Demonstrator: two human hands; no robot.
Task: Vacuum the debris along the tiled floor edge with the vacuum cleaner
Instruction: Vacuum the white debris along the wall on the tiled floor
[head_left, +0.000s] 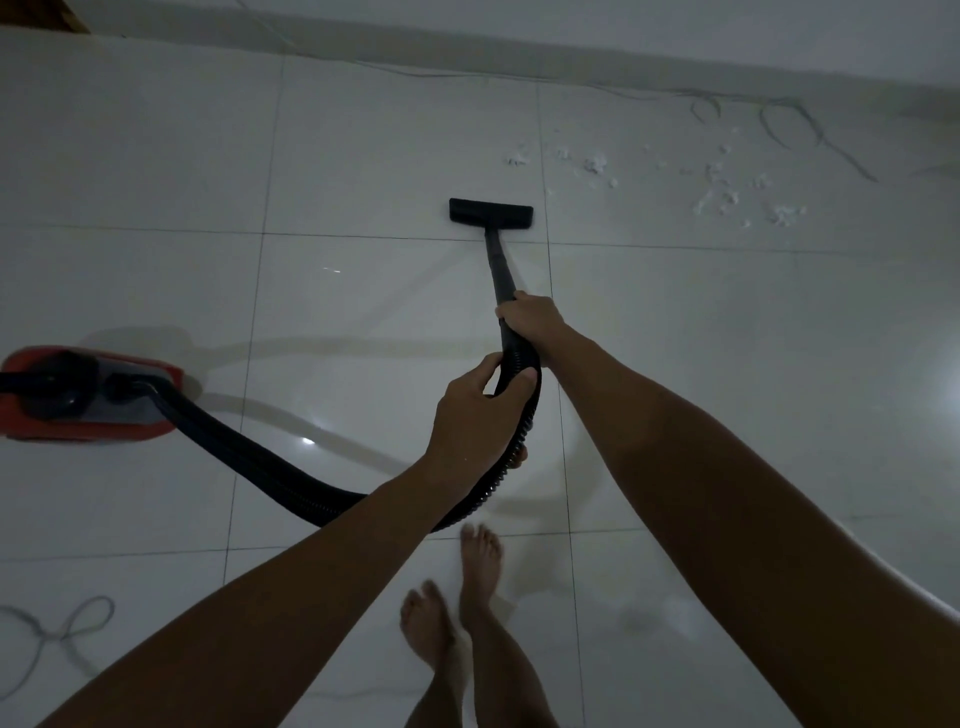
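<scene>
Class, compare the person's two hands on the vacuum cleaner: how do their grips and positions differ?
The right hand grips the rigid black wand, farther ahead and nearer the floor nozzle; the left hand holds the ribbed hose behind it. The right hand wraps tightly; the left curls more loosely, thumb showing. Both are bare and hold the same vacuum line.

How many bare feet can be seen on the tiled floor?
2. The left foot sits near the bottom centre; the right foot is just ahead of it, beside the black hose. None appear hidden.

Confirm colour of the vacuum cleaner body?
Red vacuum cleaner body with a grey and black top, in the head view.
</scene>
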